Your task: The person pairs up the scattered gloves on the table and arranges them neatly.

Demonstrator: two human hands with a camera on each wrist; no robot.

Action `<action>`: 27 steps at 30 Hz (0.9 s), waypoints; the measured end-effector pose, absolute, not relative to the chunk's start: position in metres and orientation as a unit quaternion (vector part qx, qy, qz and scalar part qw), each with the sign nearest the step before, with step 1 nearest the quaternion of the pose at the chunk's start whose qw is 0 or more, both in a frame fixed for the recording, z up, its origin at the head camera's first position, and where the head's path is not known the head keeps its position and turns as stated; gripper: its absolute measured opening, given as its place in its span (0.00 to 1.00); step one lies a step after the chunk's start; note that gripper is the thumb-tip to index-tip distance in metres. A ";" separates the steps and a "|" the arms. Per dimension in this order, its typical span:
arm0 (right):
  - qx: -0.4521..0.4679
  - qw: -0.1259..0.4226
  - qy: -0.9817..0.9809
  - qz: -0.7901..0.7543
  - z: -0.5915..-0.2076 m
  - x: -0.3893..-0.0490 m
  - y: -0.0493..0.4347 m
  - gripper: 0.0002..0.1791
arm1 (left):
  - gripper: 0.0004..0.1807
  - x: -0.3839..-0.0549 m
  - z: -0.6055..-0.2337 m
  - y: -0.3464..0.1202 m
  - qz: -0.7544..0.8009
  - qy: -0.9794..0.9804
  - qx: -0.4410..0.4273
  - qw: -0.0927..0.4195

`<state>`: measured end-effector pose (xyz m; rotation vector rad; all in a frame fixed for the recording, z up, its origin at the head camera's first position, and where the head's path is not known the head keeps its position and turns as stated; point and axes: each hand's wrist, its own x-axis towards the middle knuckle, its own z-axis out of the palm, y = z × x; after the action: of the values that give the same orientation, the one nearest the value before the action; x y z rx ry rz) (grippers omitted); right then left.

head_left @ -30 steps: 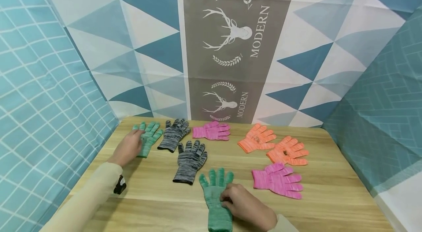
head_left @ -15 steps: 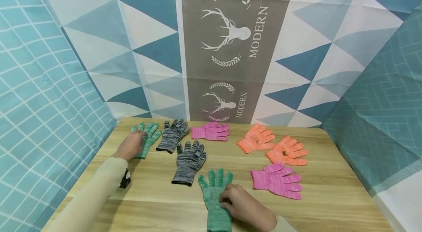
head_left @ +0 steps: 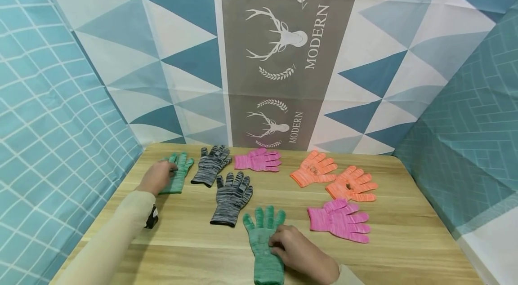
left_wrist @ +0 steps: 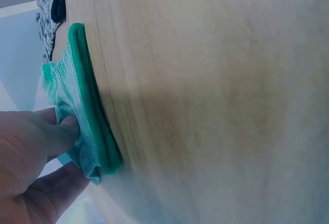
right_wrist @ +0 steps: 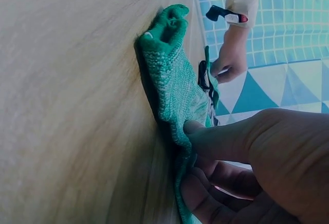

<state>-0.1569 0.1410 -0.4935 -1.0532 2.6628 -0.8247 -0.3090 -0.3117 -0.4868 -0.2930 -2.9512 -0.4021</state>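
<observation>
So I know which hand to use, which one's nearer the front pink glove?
Right. Your right hand, pinching the front green glove, is just in front and left of the front pink glove; your left hand, pinching the back green glove, is much farther left and back.

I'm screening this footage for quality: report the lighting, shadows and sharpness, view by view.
Head: fairly even light, near green glove clear, soft shadow beside the left sleeve; left wrist: bluish cast, grain of the table soft, diffuse shadow beside the far green glove; right wrist: cool tint, dark shadow along the near green glove's table side.
</observation>
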 end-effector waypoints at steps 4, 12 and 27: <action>-0.352 0.079 0.891 -0.275 -0.493 -0.155 0.141 0.04 | 0.08 -0.306 -0.487 -0.315 -0.152 -0.981 -0.098 0.077; -0.354 0.067 0.890 -0.278 -0.495 -0.153 0.142 0.05 | 0.20 -0.293 -0.487 -0.325 -0.221 -0.969 -0.091 0.067; -0.351 0.082 0.893 -0.269 -0.493 -0.152 0.143 0.06 | 0.12 -0.275 -0.473 -0.330 -0.224 -0.959 -0.112 0.136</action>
<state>-0.1515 0.1429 -0.4931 -1.0491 2.6686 -0.8036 -0.2745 -0.3299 -0.4733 -0.3252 -2.7758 -0.6478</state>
